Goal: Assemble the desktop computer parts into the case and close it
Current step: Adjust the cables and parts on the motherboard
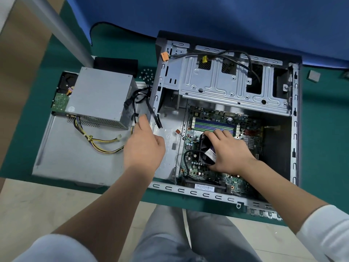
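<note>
Green matting covers the table, and on it, right of centre in the frame, the open case is laid on its side. Inside it, the board is already seated low in the frame, under the drive cage.

At mid-frame, the black fan is gripped by the right hand, the fingers curled over its top edge and the thumb tucked under its near side; it is held on or just above the board, and which cannot be told. The left hand is placed at the case's left wall, with the fingers extended toward the black cables; whether a cable is pinched cannot be told, as the fingertips are hidden.

At the left of the frame, the supply is stood on the side panel, outside the case, with its yellow leads spread loose. A small grey block is seen at the upper right.

Several risks are judged likely from here. The fan's thin wire could be trapped beneath it if it is pressed down skewed. Board components could be scraped by a tilted cooler. Loose cables by the left wall could be drawn across the fan blades if left untidied, and knuckles could be cut on the case's stamped edges.
</note>
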`<state>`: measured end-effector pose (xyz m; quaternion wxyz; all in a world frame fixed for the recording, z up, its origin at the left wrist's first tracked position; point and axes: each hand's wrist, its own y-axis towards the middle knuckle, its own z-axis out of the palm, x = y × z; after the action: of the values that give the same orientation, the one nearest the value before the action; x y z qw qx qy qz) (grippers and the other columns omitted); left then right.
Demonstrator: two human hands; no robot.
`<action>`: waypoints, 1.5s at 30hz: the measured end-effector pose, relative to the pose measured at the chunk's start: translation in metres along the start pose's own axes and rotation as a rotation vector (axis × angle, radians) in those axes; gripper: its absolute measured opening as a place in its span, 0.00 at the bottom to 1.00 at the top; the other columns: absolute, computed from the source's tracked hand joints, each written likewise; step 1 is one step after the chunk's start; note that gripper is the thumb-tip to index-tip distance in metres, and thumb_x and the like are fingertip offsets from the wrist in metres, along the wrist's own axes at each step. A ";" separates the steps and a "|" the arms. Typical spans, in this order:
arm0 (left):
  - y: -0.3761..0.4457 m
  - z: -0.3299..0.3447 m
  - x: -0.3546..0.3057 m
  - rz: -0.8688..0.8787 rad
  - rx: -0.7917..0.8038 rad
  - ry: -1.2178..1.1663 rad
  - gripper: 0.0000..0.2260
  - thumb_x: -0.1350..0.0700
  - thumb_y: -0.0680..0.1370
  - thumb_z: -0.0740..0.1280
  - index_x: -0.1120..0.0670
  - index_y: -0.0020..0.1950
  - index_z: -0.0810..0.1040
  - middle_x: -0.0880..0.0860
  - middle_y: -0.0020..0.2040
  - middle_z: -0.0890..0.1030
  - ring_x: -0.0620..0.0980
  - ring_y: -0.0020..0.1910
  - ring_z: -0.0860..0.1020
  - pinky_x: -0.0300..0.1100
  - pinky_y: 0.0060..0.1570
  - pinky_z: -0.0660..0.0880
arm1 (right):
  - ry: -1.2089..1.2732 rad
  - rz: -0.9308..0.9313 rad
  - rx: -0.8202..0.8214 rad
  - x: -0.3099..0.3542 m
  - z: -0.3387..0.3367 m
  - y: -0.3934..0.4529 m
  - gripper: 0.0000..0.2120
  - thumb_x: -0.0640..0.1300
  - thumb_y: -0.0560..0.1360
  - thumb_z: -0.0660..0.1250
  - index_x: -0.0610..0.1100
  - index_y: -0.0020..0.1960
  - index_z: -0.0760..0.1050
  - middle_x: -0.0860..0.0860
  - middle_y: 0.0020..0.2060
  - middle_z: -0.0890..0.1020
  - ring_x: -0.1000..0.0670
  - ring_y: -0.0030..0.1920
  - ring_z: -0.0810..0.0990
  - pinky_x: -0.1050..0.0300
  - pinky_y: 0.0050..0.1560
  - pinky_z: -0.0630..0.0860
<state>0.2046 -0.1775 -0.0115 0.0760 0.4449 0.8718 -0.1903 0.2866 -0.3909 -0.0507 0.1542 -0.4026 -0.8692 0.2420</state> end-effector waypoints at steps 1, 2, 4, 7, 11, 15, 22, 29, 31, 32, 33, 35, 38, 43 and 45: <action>0.000 0.000 0.000 0.000 0.001 0.002 0.21 0.58 0.76 0.58 0.58 0.68 0.59 0.58 0.49 0.75 0.54 0.34 0.68 0.43 0.30 0.63 | 0.006 0.001 0.011 0.001 0.000 0.002 0.50 0.64 0.61 0.73 0.50 0.73 0.51 0.51 0.64 0.67 0.47 0.63 0.66 0.55 0.38 0.71; 0.000 0.000 0.000 0.000 0.001 0.005 0.21 0.58 0.76 0.58 0.58 0.68 0.59 0.59 0.49 0.75 0.54 0.34 0.68 0.43 0.29 0.63 | 0.008 0.002 0.019 0.001 0.000 0.003 0.50 0.64 0.61 0.73 0.50 0.72 0.51 0.51 0.64 0.67 0.47 0.63 0.65 0.55 0.39 0.72; 0.000 0.001 0.001 -0.003 0.000 0.004 0.22 0.58 0.75 0.58 0.58 0.68 0.58 0.59 0.50 0.75 0.54 0.34 0.67 0.43 0.30 0.63 | -0.004 0.001 0.026 0.002 -0.001 0.005 0.50 0.64 0.62 0.73 0.50 0.72 0.51 0.51 0.64 0.66 0.47 0.64 0.65 0.54 0.40 0.73; 0.000 0.001 0.001 0.000 -0.006 -0.018 0.22 0.58 0.75 0.59 0.58 0.69 0.59 0.60 0.51 0.75 0.54 0.35 0.67 0.44 0.31 0.64 | -0.035 0.009 0.033 0.005 -0.001 0.005 0.50 0.64 0.62 0.73 0.50 0.73 0.49 0.51 0.64 0.65 0.46 0.64 0.65 0.55 0.37 0.71; 0.001 0.002 0.001 -0.008 -0.007 -0.011 0.21 0.58 0.75 0.59 0.58 0.67 0.60 0.59 0.50 0.76 0.53 0.35 0.67 0.43 0.30 0.62 | -0.035 0.006 0.027 0.004 0.001 0.005 0.51 0.64 0.62 0.73 0.51 0.73 0.48 0.51 0.64 0.65 0.47 0.64 0.64 0.57 0.37 0.68; 0.000 0.002 0.001 0.003 -0.014 -0.019 0.22 0.58 0.75 0.59 0.58 0.68 0.60 0.59 0.50 0.76 0.53 0.34 0.67 0.42 0.27 0.59 | -0.028 -0.007 0.042 0.001 -0.001 0.006 0.52 0.65 0.62 0.73 0.51 0.74 0.48 0.52 0.64 0.65 0.47 0.64 0.64 0.57 0.37 0.68; 0.001 0.001 0.002 0.004 -0.006 -0.003 0.23 0.56 0.75 0.60 0.57 0.69 0.59 0.58 0.52 0.76 0.52 0.34 0.66 0.37 0.24 0.55 | 0.002 -0.011 0.032 -0.001 0.002 0.009 0.52 0.65 0.61 0.74 0.53 0.74 0.48 0.54 0.65 0.65 0.48 0.64 0.64 0.59 0.34 0.67; -0.001 0.001 0.003 -0.004 0.009 -0.031 0.25 0.55 0.76 0.59 0.57 0.72 0.56 0.57 0.57 0.75 0.50 0.39 0.67 0.41 0.35 0.65 | 0.047 0.014 0.002 -0.008 0.002 0.010 0.53 0.67 0.59 0.73 0.56 0.71 0.45 0.55 0.65 0.65 0.49 0.64 0.64 0.56 0.40 0.74; -0.001 0.001 0.004 0.000 0.005 -0.032 0.25 0.55 0.76 0.59 0.57 0.72 0.56 0.57 0.57 0.75 0.50 0.39 0.67 0.41 0.35 0.65 | 0.035 0.019 0.008 -0.006 0.002 0.010 0.52 0.67 0.59 0.73 0.55 0.72 0.46 0.54 0.65 0.65 0.48 0.64 0.65 0.56 0.40 0.75; -0.001 0.001 0.004 0.000 0.007 -0.032 0.25 0.55 0.76 0.59 0.56 0.72 0.56 0.58 0.57 0.75 0.51 0.38 0.67 0.41 0.34 0.66 | 0.024 0.016 0.010 -0.004 0.002 0.010 0.52 0.66 0.59 0.73 0.54 0.72 0.47 0.54 0.65 0.66 0.48 0.64 0.65 0.55 0.40 0.76; -0.001 0.000 0.004 0.002 0.007 -0.036 0.25 0.55 0.76 0.59 0.56 0.71 0.57 0.58 0.57 0.75 0.51 0.38 0.68 0.41 0.34 0.66 | 0.014 0.014 0.012 -0.003 0.002 0.009 0.51 0.66 0.60 0.73 0.54 0.72 0.47 0.53 0.64 0.66 0.48 0.64 0.65 0.55 0.40 0.76; 0.000 0.000 0.004 0.009 0.005 -0.047 0.23 0.56 0.76 0.59 0.56 0.70 0.58 0.58 0.55 0.75 0.52 0.37 0.69 0.42 0.33 0.65 | -0.001 0.017 0.018 -0.001 0.003 0.009 0.50 0.66 0.60 0.73 0.53 0.72 0.49 0.53 0.64 0.66 0.48 0.63 0.65 0.56 0.37 0.74; 0.000 0.000 0.002 0.018 -0.001 -0.043 0.21 0.57 0.75 0.59 0.57 0.67 0.59 0.57 0.52 0.75 0.52 0.35 0.68 0.41 0.30 0.63 | -0.020 0.011 0.022 0.000 0.001 0.007 0.51 0.65 0.61 0.73 0.52 0.73 0.49 0.53 0.64 0.66 0.48 0.62 0.65 0.58 0.35 0.71; 0.000 0.000 0.002 0.022 -0.008 -0.019 0.20 0.57 0.75 0.59 0.57 0.67 0.60 0.57 0.52 0.75 0.51 0.35 0.67 0.40 0.28 0.59 | -0.048 0.010 0.024 0.001 -0.002 0.003 0.52 0.65 0.61 0.73 0.52 0.73 0.46 0.53 0.63 0.65 0.48 0.62 0.64 0.57 0.35 0.72; 0.000 0.000 0.003 0.026 -0.011 -0.021 0.21 0.57 0.75 0.59 0.57 0.67 0.59 0.57 0.53 0.75 0.51 0.35 0.67 0.38 0.25 0.56 | -0.064 0.015 0.024 0.000 -0.002 -0.002 0.52 0.66 0.61 0.72 0.53 0.73 0.46 0.53 0.63 0.65 0.48 0.62 0.64 0.57 0.35 0.71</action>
<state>0.2029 -0.1758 -0.0126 0.0902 0.4537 0.8662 -0.1890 0.2863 -0.3909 -0.0479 0.1292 -0.3991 -0.8677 0.2665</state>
